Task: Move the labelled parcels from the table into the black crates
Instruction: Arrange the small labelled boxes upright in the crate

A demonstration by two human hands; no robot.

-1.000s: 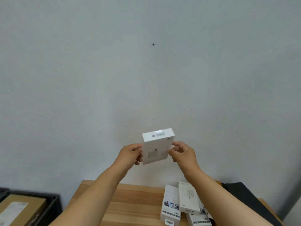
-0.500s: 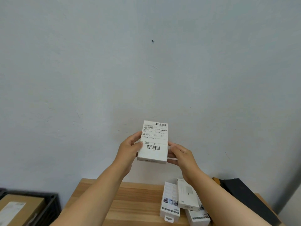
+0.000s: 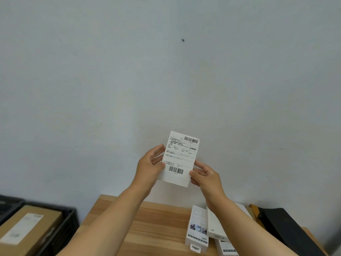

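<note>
Holding a small white labelled box (image 3: 180, 159) aloft, left hand (image 3: 149, 168) and right hand (image 3: 206, 177) pinch its edges; one brown cardboard parcel (image 3: 27, 230) sits in the black plastic crate (image 3: 60, 231), several white boxes (image 3: 200, 228) remain on the wooden table (image 3: 147, 228).

— What kind of place is this, do you think?

— It looks like a packing or sorting corner of a small warehouse. The white box (image 3: 180, 159) carries a shipping label (image 3: 181, 154) with two barcodes and printed address fields.

— Anything else that shows it?

— Yes. On the left stands a black crate (image 3: 60, 231) with a brown carton (image 3: 27, 231) inside, and this carton has its own label. On the wooden table (image 3: 153, 226) lie several white retail boxes (image 3: 198, 230), one with a hang tab.

— And the room itself?

— A plain pale wall (image 3: 166, 71), without decoration. It seems a working room, not a home.
</note>
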